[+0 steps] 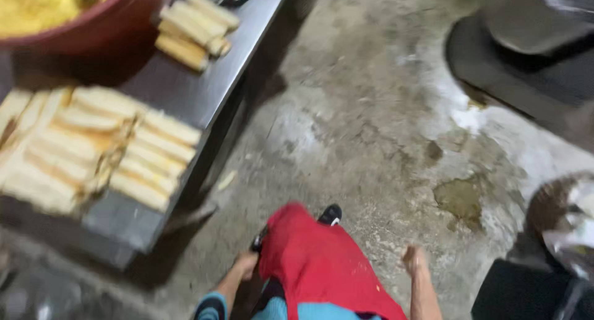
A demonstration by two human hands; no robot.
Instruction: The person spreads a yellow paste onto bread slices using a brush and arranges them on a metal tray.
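My left hand (247, 264) hangs low beside the edge of my red apron (315, 264), with its fingers curled and nothing visible in it. On the other side of the apron, my right hand (413, 259) is also curled and holds nothing, over the wet concrete floor (371, 128). Both hands are blurred. A black shoe (330, 215) shows past the apron. To my left is a metal table (204, 91) carrying rows of pale husk-wrapped rolls (93, 147).
A second small stack of husk-wrapped rolls (195, 28) lies at the table's far end beside a red bowl (93, 29) of yellow dough. A dark round object (526, 60) stands at the upper right, and bags and a dark bin (557, 233) at the lower right.
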